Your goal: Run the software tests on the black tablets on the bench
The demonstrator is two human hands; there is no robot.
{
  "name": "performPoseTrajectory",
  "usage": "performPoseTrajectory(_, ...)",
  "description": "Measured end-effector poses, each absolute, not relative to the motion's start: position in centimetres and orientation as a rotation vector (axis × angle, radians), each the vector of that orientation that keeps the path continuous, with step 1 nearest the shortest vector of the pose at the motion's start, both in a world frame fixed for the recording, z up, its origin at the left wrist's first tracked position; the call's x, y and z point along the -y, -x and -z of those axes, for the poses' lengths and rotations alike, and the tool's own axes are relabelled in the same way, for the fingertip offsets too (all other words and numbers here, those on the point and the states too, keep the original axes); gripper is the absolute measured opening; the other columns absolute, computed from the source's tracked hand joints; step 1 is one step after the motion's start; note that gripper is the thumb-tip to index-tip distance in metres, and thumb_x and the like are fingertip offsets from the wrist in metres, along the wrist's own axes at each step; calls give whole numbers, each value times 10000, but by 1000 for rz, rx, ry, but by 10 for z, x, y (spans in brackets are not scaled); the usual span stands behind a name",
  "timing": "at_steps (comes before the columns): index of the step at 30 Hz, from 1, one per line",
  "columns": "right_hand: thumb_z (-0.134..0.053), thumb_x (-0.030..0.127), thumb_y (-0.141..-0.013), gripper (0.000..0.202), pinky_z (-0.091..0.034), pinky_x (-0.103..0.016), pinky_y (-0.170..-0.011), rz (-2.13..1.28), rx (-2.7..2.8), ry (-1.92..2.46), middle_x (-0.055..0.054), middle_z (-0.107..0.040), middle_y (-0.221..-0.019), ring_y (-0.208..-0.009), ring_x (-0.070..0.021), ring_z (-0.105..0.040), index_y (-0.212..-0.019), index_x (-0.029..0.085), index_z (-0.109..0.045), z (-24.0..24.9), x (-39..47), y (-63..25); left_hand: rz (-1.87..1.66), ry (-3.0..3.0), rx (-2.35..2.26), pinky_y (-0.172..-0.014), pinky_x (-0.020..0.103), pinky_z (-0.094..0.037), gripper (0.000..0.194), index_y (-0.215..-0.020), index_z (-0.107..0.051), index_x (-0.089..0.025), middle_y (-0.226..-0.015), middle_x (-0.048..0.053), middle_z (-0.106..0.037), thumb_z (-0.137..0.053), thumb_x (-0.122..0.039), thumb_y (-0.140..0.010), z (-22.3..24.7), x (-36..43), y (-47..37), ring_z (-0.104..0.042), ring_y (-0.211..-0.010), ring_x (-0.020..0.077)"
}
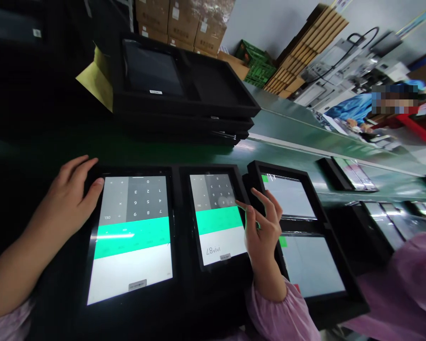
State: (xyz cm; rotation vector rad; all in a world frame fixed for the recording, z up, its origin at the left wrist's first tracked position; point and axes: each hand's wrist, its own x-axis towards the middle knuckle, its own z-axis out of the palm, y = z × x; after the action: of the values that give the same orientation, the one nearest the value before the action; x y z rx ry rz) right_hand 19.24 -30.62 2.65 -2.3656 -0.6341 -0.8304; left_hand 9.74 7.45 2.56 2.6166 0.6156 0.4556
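Two tablets lie in a black foam tray (180, 227) in front of me, each showing an upside-down calculator. The left tablet (135, 270) has a blank white entry area. On the right tablet (218, 222) there are typed characters. My left hand (69, 194) rests at the tray's far left edge, thumb by the left tablet's corner, fingers loosely spread and holding nothing. My right hand (264, 222) is over the right tablet's edge, its index finger stretched to the number keys, at or just above the glass; its other fingers are apart and empty.
Right of my tray, another black tray (303, 225) holds two lit white screens. Stacked black trays (184, 106) stand behind, beside a yellow paper (97, 83). More screens (355, 173) line the green bench (287, 151). A co-worker's pink sleeve (404, 279) is close at right; another person works farther back.
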Motion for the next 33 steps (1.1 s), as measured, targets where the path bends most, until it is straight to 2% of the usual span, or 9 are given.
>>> performPoseTrajectory(2,-506,256,-1047,320,-489,-640,-994,758,704,2363,-117,-684,-1270,-1356,-380,-501,-964,242,-815,-34,299,-186,-454,-2636,-592,-1222,470,-343,562,-1454,-525,-94,-1536,159,-475,-458,-373,-970,-22,-76,-96,-474,-1422,338)
performPoseTrajectory(6,-521,166,-1019,291,-516,-598,-1017,507,883,2340,-101,-656,-1303,-1372,-339,-482,-994,247,-799,-52,269,-160,-465,-2668,-525,-1192,511,-380,557,-1436,-521,-44,-1492,205,-487,-425,-361,-988,-21,-76,-93,-496,-1388,370)
performPoseTrajectory(9,-513,150,-1010,279,-524,-586,-1058,282,1098,2291,-117,-589,-1397,-1429,-333,-413,-1034,222,-782,-60,238,-135,-469,-2679,-517,-1153,556,-417,546,-1418,-537,-57,-1464,212,-503,-411,-371,-990,-22,-74,-92,-533,-1335,395)
performPoseTrajectory(13,-500,158,-1015,279,-540,-587,-1075,70,1328,2260,-153,-518,-1460,-1482,-350,-325,-1131,183,-753,-59,202,-114,-451,-2686,-482,-1143,558,-424,561,-1441,-516,-41,-1486,224,-479,-372,-370,-1009,-23,-72,-88,-535,-1324,399)
performPoseTrajectory(19,-508,163,-1020,286,-501,-641,-1103,-16,1485,2247,-167,-454,-1512,-1540,-361,-194,-1206,190,-724,-52,173,-105,-432,-2693,-437,-1076,566,-475,561,-1462,-493,-5,-1499,245,-463,-378,-324,-1016,-21,-71,-84,-555,-1265,416)
performPoseTrajectory(25,-524,132,-999,284,-474,-665,-1116,-25,1524,2279,-168,-437,-1536,-1549,-393,-174,-1182,185,-735,-46,163,-99,-445,-2673,-406,-1072,580,-470,543,-1461,-486,-1,-1505,265,-457,-416,-297,-1012,-17,-71,-83,-534,-1274,418)
performPoseTrajectory(29,-545,187,-1002,334,-456,-688,-1114,-31,1527,2303,-130,-400,-1593,-1556,-429,-142,-1289,251,-703,-43,155,-94,-455,-2662,-409,-1060,582,-478,528,-1457,-487,-26,-1511,260,-454,-430,-299,-1009,-15,-71,-82,-531,-1283,417)
performPoseTrajectory(33,-533,175,-1001,342,-423,-703,-1134,-21,1513,2296,-82,-404,-1609,-1566,-424,-108,-1277,270,-711,-41,154,-92,-446,-2660,-429,-1051,574,-487,534,-1463,-481,-33,-1512,254,-454,-434,-306,-1006,-16,-70,-82,-540,-1277,419)
